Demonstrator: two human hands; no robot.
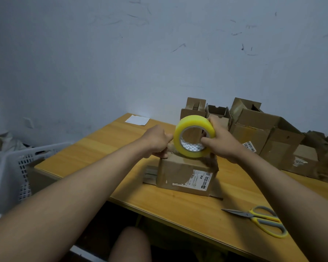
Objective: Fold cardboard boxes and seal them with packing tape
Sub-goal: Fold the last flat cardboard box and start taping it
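A small cardboard box (186,176) with a white shipping label stands on the wooden table (95,146), a flap spread out under it. A yellowish roll of packing tape (195,137) is held upright just above the box's top. My right hand (222,140) grips the roll, thumb through its core and fingers over its outer edge. My left hand (157,141) is closed at the box's top left edge beside the roll; whether it pinches the tape end or the cardboard is unclear.
Yellow-and-grey scissors (261,220) lie near the table's front right. Several open cardboard boxes (257,133) crowd the back right against the wall. A white paper sheet (137,120) lies at the far corner. A white plastic basket (25,167) stands left of the table.
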